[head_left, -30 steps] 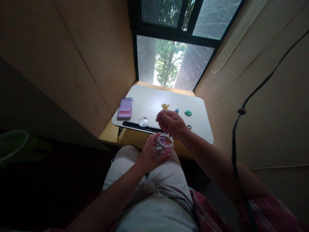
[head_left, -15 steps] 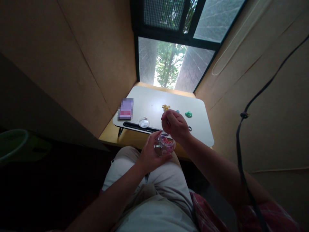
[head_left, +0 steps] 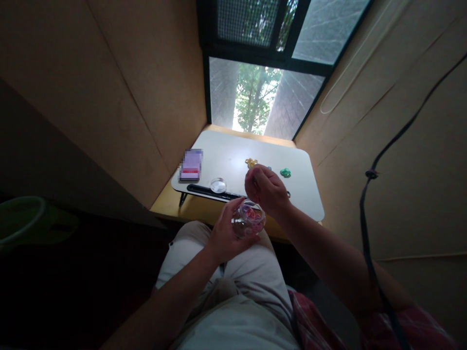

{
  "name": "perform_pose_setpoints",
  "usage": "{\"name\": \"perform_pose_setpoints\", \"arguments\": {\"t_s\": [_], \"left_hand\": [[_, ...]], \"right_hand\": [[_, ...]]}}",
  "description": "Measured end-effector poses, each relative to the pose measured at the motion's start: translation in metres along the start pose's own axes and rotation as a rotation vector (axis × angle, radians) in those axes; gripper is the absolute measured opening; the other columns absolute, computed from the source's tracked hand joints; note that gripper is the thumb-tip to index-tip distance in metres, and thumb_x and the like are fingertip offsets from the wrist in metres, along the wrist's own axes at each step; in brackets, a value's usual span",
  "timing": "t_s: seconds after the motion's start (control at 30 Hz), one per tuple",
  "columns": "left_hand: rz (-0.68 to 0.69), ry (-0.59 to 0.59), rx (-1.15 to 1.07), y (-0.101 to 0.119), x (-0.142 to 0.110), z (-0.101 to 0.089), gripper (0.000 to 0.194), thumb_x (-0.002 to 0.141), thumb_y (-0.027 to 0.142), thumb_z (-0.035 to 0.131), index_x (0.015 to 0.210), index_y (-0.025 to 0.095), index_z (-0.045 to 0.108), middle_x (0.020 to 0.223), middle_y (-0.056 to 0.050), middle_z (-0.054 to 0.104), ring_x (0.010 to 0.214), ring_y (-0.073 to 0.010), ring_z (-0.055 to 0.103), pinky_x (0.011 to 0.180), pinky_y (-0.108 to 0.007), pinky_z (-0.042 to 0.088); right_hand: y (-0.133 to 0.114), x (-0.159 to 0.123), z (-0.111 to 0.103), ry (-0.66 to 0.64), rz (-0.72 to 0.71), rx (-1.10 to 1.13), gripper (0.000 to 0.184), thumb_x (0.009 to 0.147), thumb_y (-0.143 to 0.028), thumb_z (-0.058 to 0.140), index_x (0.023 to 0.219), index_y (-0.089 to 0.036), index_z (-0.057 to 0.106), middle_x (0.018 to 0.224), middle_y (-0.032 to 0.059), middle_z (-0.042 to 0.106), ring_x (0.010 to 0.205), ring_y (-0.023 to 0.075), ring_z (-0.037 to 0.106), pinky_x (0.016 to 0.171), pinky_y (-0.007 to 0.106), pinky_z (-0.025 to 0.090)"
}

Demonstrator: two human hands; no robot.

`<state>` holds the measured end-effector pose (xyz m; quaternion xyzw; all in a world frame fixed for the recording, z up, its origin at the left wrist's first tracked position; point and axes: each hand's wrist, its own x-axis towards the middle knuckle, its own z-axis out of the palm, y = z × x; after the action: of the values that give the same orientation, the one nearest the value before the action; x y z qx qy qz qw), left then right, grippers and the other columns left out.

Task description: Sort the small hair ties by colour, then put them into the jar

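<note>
My left hand is wrapped round a clear jar, held above my lap with its open mouth tilted up. Inside the jar lie several small pink and red bands. Just above and to the right of the jar's mouth is my right hand, its fingers curled and closed; whatever they hold is hidden. Past the right hand, a heap of yellow bands and a heap of green bands rest on the white table. A round clear lid lies near its front edge.
A phone lies at the table's left end, its screen blurred out. The black slot runs along the front edge. A dark cord hangs on the right, and a green basket stands low at left. Walls close in both sides.
The right hand has shifted very slightly, covering more of the small blue and dark pieces behind it. The left hand keeps the jar in nearly the same place.
</note>
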<state>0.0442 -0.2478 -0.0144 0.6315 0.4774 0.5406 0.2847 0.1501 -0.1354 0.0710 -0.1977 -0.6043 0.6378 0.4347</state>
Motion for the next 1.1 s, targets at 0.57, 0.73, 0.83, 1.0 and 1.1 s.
{"name": "perform_pose_setpoints", "arguments": {"t_s": [0.57,0.73,0.83,1.0,1.1], "left_hand": [[0.019,0.010,-0.027,-0.001,0.001,-0.003,0.095,0.067,0.038,0.084,0.146,0.025,0.032,0.141,-0.015,0.046,0.126,-0.0324,0.052,0.106,-0.053,0.045],[0.023,0.024,-0.010,-0.001,0.001,-0.005,0.095,0.066,0.038,0.085,0.145,0.025,0.034,0.139,-0.014,0.046,0.124,-0.0315,0.053,0.105,-0.051,0.046],[0.016,0.025,-0.019,-0.003,0.000,-0.006,0.095,0.066,0.038,0.085,0.145,0.025,0.034,0.139,-0.014,0.047,0.123,-0.0315,0.053,0.104,-0.050,0.047],[0.018,0.024,-0.057,-0.007,-0.003,-0.005,0.098,0.065,0.037,0.086,0.146,0.025,0.032,0.141,-0.015,0.046,0.126,-0.0324,0.053,0.106,-0.050,0.046],[0.027,0.031,-0.079,-0.007,-0.003,-0.004,0.097,0.065,0.036,0.086,0.146,0.025,0.033,0.140,-0.014,0.047,0.124,-0.0315,0.054,0.106,-0.049,0.046]], "right_hand": [[-0.009,-0.012,0.001,-0.149,-0.049,-0.157,0.043,0.095,-0.054,0.053,0.069,-0.020,0.045,0.053,-0.0073,0.037,0.044,0.0056,0.033,0.039,0.022,0.024],[-0.010,-0.014,0.000,-0.166,-0.030,-0.167,0.038,0.094,-0.048,0.056,0.071,-0.020,0.044,0.052,-0.0080,0.038,0.043,0.0051,0.032,0.040,0.022,0.024],[-0.011,-0.013,0.000,-0.152,-0.016,-0.170,0.038,0.094,-0.049,0.056,0.071,-0.021,0.043,0.052,-0.0078,0.039,0.044,0.0053,0.032,0.041,0.022,0.025],[-0.016,-0.011,-0.002,-0.189,-0.007,-0.096,0.028,0.092,-0.041,0.052,0.074,-0.021,0.045,0.057,-0.0068,0.040,0.046,0.0065,0.035,0.042,0.023,0.025],[-0.019,-0.012,-0.005,-0.258,-0.026,-0.034,0.005,0.078,-0.022,0.051,0.076,-0.020,0.048,0.059,-0.0058,0.041,0.048,0.0081,0.035,0.044,0.024,0.025]]}}
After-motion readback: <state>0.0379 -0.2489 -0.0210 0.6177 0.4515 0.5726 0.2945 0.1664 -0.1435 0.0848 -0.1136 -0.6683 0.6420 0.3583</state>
